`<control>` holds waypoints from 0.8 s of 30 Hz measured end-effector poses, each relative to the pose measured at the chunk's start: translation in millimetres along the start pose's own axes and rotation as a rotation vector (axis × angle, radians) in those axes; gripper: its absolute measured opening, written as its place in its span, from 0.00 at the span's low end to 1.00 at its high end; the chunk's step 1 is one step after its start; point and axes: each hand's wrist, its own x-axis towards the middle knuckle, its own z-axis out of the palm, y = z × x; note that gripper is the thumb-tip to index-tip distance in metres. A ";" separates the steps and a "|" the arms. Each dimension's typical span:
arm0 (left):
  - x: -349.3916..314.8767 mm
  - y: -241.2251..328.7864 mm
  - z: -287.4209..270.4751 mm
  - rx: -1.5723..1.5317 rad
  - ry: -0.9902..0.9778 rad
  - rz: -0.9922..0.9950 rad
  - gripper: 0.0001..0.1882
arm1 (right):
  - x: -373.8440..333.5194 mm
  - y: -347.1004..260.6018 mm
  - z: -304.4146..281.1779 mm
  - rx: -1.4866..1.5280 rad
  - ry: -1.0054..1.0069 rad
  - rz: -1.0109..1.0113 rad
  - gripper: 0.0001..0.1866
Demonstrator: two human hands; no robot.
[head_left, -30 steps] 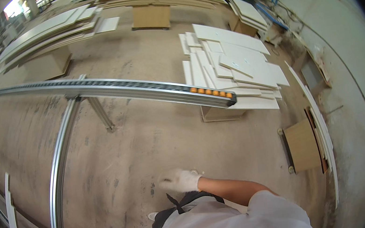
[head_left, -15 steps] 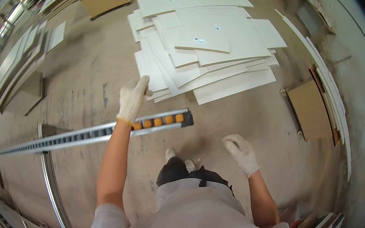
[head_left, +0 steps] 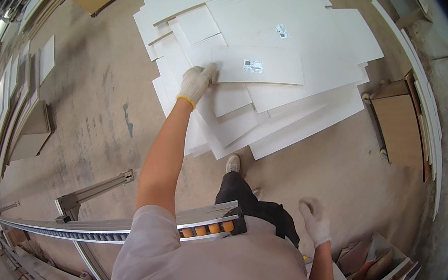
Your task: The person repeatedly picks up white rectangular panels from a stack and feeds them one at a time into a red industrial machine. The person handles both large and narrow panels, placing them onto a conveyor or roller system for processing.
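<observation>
My left hand (head_left: 197, 83), in a white knit glove with a yellow cuff, reaches over the stack of white boards. Its fingers are closed on the left end of a small white panel (head_left: 277, 68), which carries a printed label and lies on top. Under it are several larger white boards (head_left: 300, 30), overlapping at different angles. My right hand (head_left: 315, 222), also gloved, hangs low by my right side, away from the boards. I see nothing held in it, but motion smears its fingers.
A metal roller rail (head_left: 206, 215) with orange rollers runs left from beside my waist. Sheets lean along the right wall near a brown board on a wheeled base (head_left: 398, 125). More panels stand at the left (head_left: 23, 112). Lower right, a bin (head_left: 378, 262) holds offcuts.
I have stepped closer to the stack, and my view has turned. My left hand has moved from the stack's near left edge onto the small panel's end. My right hand has dropped lower.
</observation>
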 end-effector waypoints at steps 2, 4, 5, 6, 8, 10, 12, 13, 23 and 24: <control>0.2 10.2 6.8 -0.084 -0.139 -0.019 0.28 | 33.0 -29.2 0.0 -0.101 -0.050 -0.023 0.16; -16.6 21.4 17.4 -0.187 -0.244 -0.047 0.25 | 71.6 -62.6 -1.3 -0.179 -0.090 -0.048 0.19; -34.8 25.2 22.9 -0.239 -0.281 -0.072 0.24 | 92.1 -81.0 2.6 -0.047 -0.108 -0.047 0.21; -56.5 28.9 28.6 -0.274 -0.310 -0.095 0.23 | 115.3 -100.6 9.4 0.313 -0.170 -0.066 0.23; -105.4 37.6 49.4 -0.450 -0.363 -0.133 0.24 | 158.6 -135.9 24.0 1.072 -0.352 -0.036 0.29; -145.2 49.0 68.7 -0.546 -0.388 -0.186 0.24 | 196.5 -161.2 25.0 1.339 -0.517 0.012 0.28; -179.3 62.4 80.2 -0.531 -0.362 -0.312 0.23 | 203.9 -175.7 27.7 1.265 -0.251 0.084 0.25; -198.0 68.5 82.1 -0.554 -0.408 -0.267 0.22 | 201.0 -178.8 24.2 1.227 -0.147 0.112 0.23; -353.4 139.5 125.6 -0.396 -0.353 -0.011 0.09 | 106.4 -158.1 -85.3 0.966 -0.143 -0.351 0.15; -362.2 146.4 135.8 -0.382 -0.336 -0.036 0.09 | 101.6 -152.9 -95.0 0.922 -0.125 -0.431 0.14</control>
